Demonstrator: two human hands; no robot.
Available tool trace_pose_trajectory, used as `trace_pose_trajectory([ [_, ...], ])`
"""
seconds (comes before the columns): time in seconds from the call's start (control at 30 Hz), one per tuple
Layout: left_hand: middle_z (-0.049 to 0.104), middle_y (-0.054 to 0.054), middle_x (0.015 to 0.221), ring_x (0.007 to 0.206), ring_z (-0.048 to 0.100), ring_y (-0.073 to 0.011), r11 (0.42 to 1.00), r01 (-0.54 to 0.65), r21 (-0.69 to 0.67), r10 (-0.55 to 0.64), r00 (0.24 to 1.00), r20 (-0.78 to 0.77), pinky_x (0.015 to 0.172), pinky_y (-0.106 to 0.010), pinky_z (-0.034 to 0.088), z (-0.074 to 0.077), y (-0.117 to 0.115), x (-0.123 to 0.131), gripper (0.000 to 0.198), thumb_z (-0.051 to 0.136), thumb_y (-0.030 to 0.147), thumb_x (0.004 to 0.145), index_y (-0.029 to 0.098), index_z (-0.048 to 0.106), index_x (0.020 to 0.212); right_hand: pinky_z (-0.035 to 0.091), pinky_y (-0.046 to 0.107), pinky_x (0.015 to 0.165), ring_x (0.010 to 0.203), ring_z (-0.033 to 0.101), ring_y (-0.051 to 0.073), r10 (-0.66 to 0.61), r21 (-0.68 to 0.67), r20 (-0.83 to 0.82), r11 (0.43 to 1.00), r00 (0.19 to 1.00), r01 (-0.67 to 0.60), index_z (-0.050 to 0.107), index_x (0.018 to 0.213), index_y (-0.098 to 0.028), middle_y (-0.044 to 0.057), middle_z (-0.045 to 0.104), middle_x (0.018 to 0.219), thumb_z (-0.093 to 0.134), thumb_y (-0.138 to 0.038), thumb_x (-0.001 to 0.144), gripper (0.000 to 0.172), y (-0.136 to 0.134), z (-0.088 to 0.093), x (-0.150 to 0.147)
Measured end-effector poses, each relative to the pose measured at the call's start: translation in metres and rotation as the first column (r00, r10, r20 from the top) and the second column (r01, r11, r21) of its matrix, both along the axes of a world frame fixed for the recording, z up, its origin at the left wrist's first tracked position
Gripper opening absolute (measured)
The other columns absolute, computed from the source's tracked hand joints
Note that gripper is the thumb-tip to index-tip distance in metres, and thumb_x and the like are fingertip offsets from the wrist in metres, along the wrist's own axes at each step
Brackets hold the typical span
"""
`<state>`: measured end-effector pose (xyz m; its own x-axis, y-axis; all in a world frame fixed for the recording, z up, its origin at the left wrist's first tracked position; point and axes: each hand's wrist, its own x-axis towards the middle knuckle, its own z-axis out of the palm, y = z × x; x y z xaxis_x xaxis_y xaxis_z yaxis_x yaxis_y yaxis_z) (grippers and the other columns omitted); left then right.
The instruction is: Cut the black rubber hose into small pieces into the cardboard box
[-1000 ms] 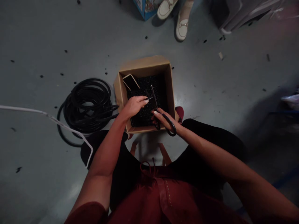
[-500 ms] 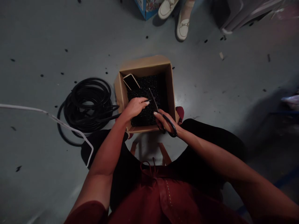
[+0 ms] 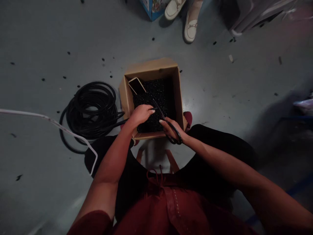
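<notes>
Over the cardboard box (image 3: 151, 70), my left hand (image 3: 141, 114) is closed on the end of a black hose (image 3: 124, 121), which runs under the hand from a coil on the floor. The tip pokes out past my fingertips. My right hand (image 3: 171, 128) grips scissors (image 3: 176, 140) with black handles, their blades pointing up and left at the hose tip. Many small black cut pieces (image 3: 156, 89) fill the bottom of the box. A flat dark thing with a pale rim, like a phone (image 3: 137, 86), leans in the box's far left corner.
The coiled black hose (image 3: 91, 127) lies left of the box. A white cable (image 3: 66, 130) crosses at the left. Another person's pale shoes (image 3: 190, 31) and a blue printed box (image 3: 153, 11) are beyond. Small black bits (image 3: 68, 53) dot the grey floor.
The scissor blades have come closer together and swung slightly left, onto the hose tip. My left hand has barely shifted. A black bit now shows on the floor up left of the box.
</notes>
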<state>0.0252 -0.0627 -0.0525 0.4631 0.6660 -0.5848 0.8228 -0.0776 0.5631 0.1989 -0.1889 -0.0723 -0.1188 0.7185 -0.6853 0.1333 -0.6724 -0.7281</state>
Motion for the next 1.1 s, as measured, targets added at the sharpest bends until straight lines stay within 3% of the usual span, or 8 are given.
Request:
trace_pose_trajectory([
  [0.23,0.075,-0.009,0.094,0.083,0.065,-0.0197,0.998,-0.051,-0.041,0.054,0.995,0.084,0.080,-0.031,0.047,0.002,0.003,-0.001,0.033,0.051,0.023,0.096,0.011,0.077,0.112,0.046,0.022,0.039,0.043,0.052,0.011,-0.101,-0.121,-0.052,0.988,0.994,0.094,0.049,0.093,-0.024,-0.006,0.055,0.061,0.058,-0.068,0.096,0.045,0.008,0.004,-0.002],
  [0.4,0.076,-0.008,0.095,0.077,0.063,-0.0165,0.961,-0.263,-0.087,0.274,0.950,0.152,0.076,-0.028,0.048,-0.003,0.003,-0.003,0.044,0.054,0.019,0.094,0.010,0.065,0.136,0.049,0.022,0.045,0.055,0.061,0.013,-0.107,-0.088,-0.036,0.991,0.994,0.103,0.054,0.101,-0.022,0.001,0.065,0.074,0.055,-0.066,0.098,0.044,0.013,0.006,0.001],
  [0.57,0.077,-0.007,0.091,0.073,0.063,-0.0148,0.936,-0.341,-0.092,0.352,0.917,0.185,0.070,-0.026,0.048,-0.006,0.005,-0.004,0.027,0.057,0.021,0.094,0.013,0.071,0.115,0.052,0.024,0.057,0.070,0.067,0.016,-0.023,-0.013,0.030,1.000,0.999,0.023,0.059,0.102,-0.022,0.004,0.068,0.084,0.053,-0.065,0.099,0.043,0.013,-0.001,0.004],
  [0.83,0.076,-0.006,0.087,0.068,0.060,-0.0119,0.923,-0.359,-0.140,0.384,0.889,0.250,0.067,-0.024,0.047,0.001,0.007,-0.003,0.031,0.057,0.022,0.094,0.011,0.073,0.117,0.054,0.028,0.069,0.082,0.070,0.018,0.042,0.080,0.014,0.996,0.999,-0.043,0.062,0.118,-0.021,0.006,0.072,0.096,0.055,-0.058,0.099,0.042,0.011,0.001,0.004],
  [1.1,0.074,-0.005,0.084,0.065,0.056,-0.0107,0.928,-0.334,-0.168,0.368,0.895,0.252,0.066,-0.023,0.045,0.007,0.006,-0.002,0.033,0.057,0.023,0.094,0.009,0.075,0.119,0.057,0.032,0.077,0.085,0.070,0.019,0.056,0.068,0.010,0.996,0.998,-0.056,0.060,0.120,-0.020,0.006,0.070,0.095,0.053,-0.056,0.099,0.042,0.012,0.004,0.003],
])
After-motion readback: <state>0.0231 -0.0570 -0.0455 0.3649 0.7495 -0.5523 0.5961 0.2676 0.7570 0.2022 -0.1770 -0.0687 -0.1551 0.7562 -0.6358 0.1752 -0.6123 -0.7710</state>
